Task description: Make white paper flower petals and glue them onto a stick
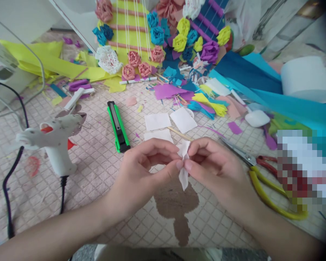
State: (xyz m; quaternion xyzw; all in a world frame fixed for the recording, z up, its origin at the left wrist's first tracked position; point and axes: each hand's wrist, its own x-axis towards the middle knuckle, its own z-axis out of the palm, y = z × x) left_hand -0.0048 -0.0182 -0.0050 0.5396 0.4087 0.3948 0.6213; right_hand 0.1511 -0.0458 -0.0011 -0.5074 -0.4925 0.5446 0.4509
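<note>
Evidently, the left side of the quilted table [92, 195] carries a white hot glue gun [57, 154], its nozzle angled toward the far edge. Next comes a green-and-black utility knife [118, 127], and beyond it, at the far edge, a yellow panel [121, 21] bordered with crumpled paper roses [134, 58]. The left hand [149, 170] pinches a creased white paper piece [183, 178] between thumb and fingers, above the middle of the near edge; white paper squares [157, 121] lie just past it. The right hand [217, 166] meets it there, thumb and fingertips pressed together on the same piece. Toward the right edge lie scissors [267, 185] with red and yellow handles, and a white roll [305, 78] sits near the far right corner.
</note>
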